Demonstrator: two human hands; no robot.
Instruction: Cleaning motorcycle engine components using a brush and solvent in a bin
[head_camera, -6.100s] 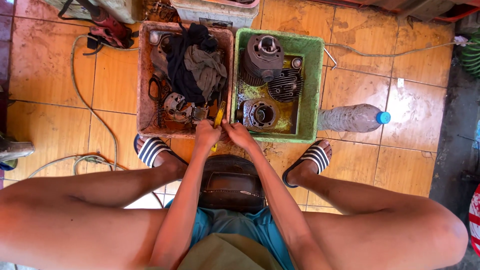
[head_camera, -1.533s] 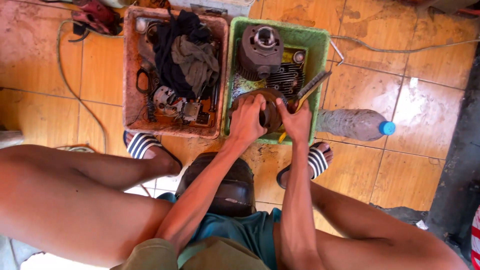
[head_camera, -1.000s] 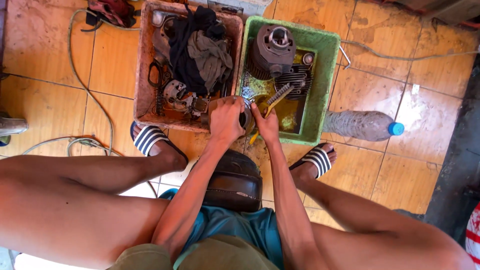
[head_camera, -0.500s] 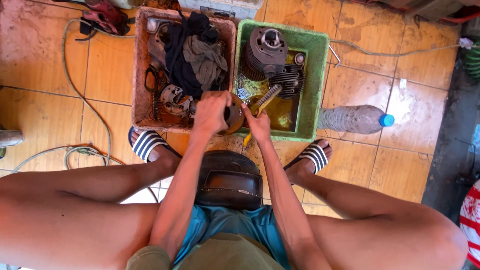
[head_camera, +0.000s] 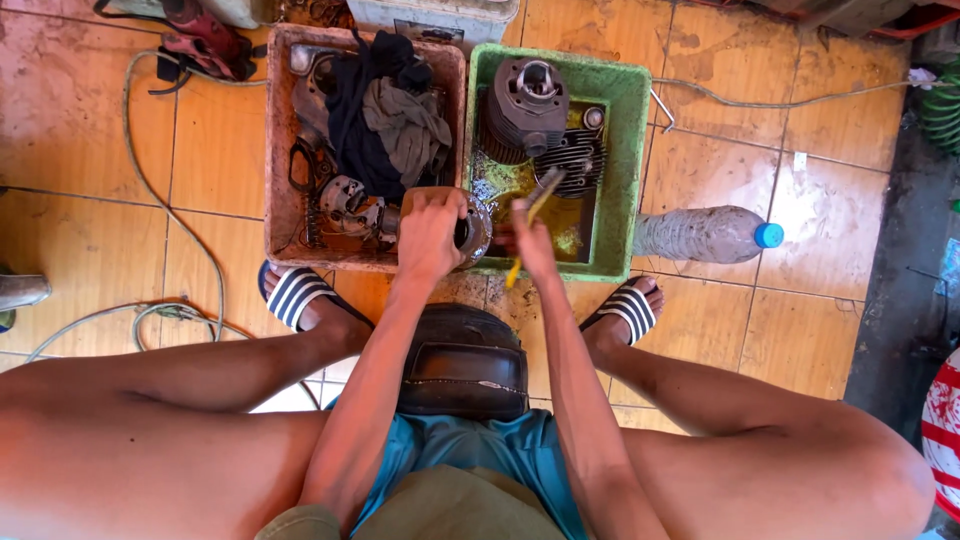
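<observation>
round metal part mostly hidden by left hand, brush bristles blurred

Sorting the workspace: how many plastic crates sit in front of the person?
2: a brown crate on the left holding rags, a green crate beside it on the right holding engine parts.

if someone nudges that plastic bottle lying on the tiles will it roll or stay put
The plastic bottle lies on its side on smooth floor tiles, so it would probably roll. It looks clear and thin-walled, so likely light and easy to dent. How full it is cannot be told.
</observation>
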